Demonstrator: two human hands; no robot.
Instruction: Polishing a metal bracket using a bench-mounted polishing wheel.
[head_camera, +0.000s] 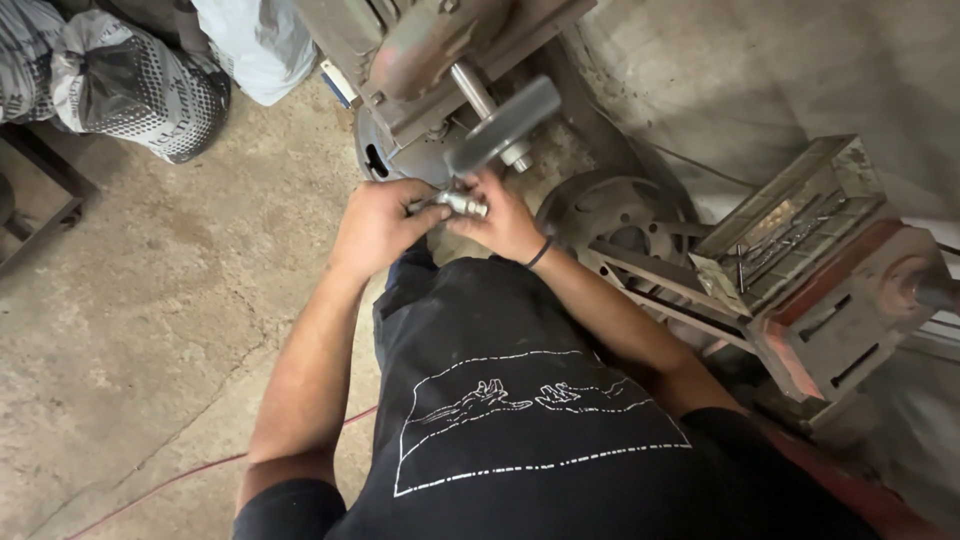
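Polishing step: left hand (375, 225), right hand (505, 220) clamped on small metal fitting (460, 203) under spinning wheel (503, 125); next, steady upward pressure.

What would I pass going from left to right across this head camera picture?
Patterned sacks → left hand → small metal part held by both hands → right hand → round metal wheel on the floor → metal tray of tools.

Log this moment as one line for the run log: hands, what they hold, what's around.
left hand: grips metal part | right hand: grips same part | wheel: just above part | bags: on floor, upper left
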